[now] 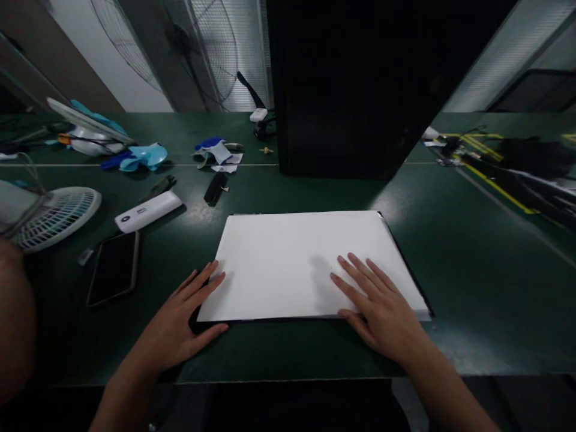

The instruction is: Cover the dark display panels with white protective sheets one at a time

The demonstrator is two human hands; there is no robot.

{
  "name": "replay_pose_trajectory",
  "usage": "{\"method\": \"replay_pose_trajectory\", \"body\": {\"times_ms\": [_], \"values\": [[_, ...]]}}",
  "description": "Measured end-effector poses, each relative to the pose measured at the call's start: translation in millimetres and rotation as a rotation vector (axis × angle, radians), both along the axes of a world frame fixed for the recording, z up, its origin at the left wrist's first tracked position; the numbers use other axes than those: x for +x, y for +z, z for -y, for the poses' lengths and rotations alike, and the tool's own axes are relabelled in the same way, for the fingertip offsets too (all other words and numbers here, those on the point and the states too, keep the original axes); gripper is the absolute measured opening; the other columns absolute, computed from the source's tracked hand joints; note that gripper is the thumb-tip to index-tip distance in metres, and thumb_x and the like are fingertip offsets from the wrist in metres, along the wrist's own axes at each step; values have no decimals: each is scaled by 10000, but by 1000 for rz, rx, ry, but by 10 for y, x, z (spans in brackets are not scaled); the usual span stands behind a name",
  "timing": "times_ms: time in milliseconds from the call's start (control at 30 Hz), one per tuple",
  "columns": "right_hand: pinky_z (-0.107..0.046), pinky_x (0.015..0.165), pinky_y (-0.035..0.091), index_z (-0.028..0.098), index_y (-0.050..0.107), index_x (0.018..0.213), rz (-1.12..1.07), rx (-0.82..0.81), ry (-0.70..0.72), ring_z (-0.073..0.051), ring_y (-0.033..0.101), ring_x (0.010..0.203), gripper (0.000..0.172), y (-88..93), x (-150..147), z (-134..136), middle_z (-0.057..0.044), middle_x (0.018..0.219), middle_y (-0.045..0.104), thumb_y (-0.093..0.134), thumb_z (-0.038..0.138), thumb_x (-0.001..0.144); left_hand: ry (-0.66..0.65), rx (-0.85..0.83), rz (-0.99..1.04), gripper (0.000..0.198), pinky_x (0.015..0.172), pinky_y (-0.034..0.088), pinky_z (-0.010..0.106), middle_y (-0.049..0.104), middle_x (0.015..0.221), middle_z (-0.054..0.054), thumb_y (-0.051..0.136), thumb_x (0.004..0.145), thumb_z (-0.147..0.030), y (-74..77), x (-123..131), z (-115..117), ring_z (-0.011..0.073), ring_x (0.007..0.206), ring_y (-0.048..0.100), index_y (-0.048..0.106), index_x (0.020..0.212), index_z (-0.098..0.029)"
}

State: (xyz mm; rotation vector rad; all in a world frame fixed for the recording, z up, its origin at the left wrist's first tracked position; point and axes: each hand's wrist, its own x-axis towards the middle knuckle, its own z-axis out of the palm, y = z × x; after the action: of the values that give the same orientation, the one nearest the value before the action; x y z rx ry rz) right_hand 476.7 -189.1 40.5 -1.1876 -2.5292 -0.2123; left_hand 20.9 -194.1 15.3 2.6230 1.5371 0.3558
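A stack of blank white paper point(279, 264) with a dark edge beneath it lies flat on the green table, in front of me. My left hand point(182, 324) rests at its left near corner, fingers spread, fingertips on the sheet's edge and thumb just off the near edge. Over the right part of the paper lies my right hand point(378, 306), flat with fingers spread. Neither hand grips anything. The underside of the stack is hidden.
A phone point(114, 268), a white power bank point(149, 211) and a white fan grille point(63, 216) lie left. A large black panel point(351, 90) stands behind the paper. Yellow-edged black items point(517, 174) lie far right. Another person's arm point(15, 324) shows at the left edge.
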Motion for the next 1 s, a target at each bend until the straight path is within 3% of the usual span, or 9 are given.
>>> {"method": "replay_pose_trajectory", "body": {"times_ms": [100, 167, 233, 367, 500, 767, 1000], "values": [[-539, 1192, 465, 121, 569, 1504, -75, 57, -356, -333, 486, 1466, 525, 39, 266, -28, -159, 1578, 506, 426, 438, 1111, 7, 21, -14, 1003, 1240, 409, 647, 187, 1798, 117, 679, 931, -661, -15, 0, 2, 442, 1577, 360, 197, 1734, -303], [-556, 1105, 526, 40, 613, 1437, -5, -3, -631, -372, 613, 1298, 618, -4, 529, -49, -213, 1405, 631, 365, 506, 1117, 29, 45, -20, 1043, 1253, 364, 681, 161, 1803, 135, 674, 924, -668, -31, -2, -7, 456, 1596, 312, 158, 1740, -273], [-582, 1060, 540, 9, 655, 1373, 98, -116, -749, -403, 643, 1207, 711, -92, 786, -72, -241, 1316, 662, 327, 580, 1107, 40, 62, -26, 1109, 1270, 312, 703, 207, 1790, 162, 673, 911, -688, -51, -8, -21, 460, 1607, 285, 101, 1746, -234], [-577, 1107, 500, 90, 674, 1393, 121, -177, -717, -400, 587, 1256, 756, -279, 1050, -117, -208, 1374, 611, 313, 674, 1079, 6, 56, -74, 1181, 1284, 304, 668, 291, 1759, 182, 676, 897, -729, -77, -23, -40, 437, 1602, 314, 37, 1747, -215], [-605, 1092, 485, 64, 625, 1453, 88, -87, -731, -432, 531, 1274, 838, -385, 994, -155, -214, 1422, 560, 259, 710, 1064, -1, 59, -120, 1177, 1293, 300, 628, 263, 1761, 187, 647, 913, -736, -59, -15, -37, 419, 1605, 315, 6, 1747, -208], [-619, 1042, 491, 121, 618, 1497, 61, -81, -699, -423, 527, 1229, 852, -468, 922, -188, -215, 1416, 536, 237, 736, 1047, -13, 72, -156, 1208, 1291, 291, 617, 222, 1767, 183, 602, 919, -779, -29, 20, -36, 416, 1608, 305, -66, 1740, -197], [-616, 1106, 458, 189, 592, 1529, 21, -120, -672, -393, 486, 1357, 798, -493, 1005, -197, -129, 1542, 517, 220, 721, 1066, 21, 67, -111, 1143, 1306, 283, 620, 238, 1773, 138, 628, 918, -751, -56, 14, -26, 399, 1605, 323, 37, 1750, -237]]}}
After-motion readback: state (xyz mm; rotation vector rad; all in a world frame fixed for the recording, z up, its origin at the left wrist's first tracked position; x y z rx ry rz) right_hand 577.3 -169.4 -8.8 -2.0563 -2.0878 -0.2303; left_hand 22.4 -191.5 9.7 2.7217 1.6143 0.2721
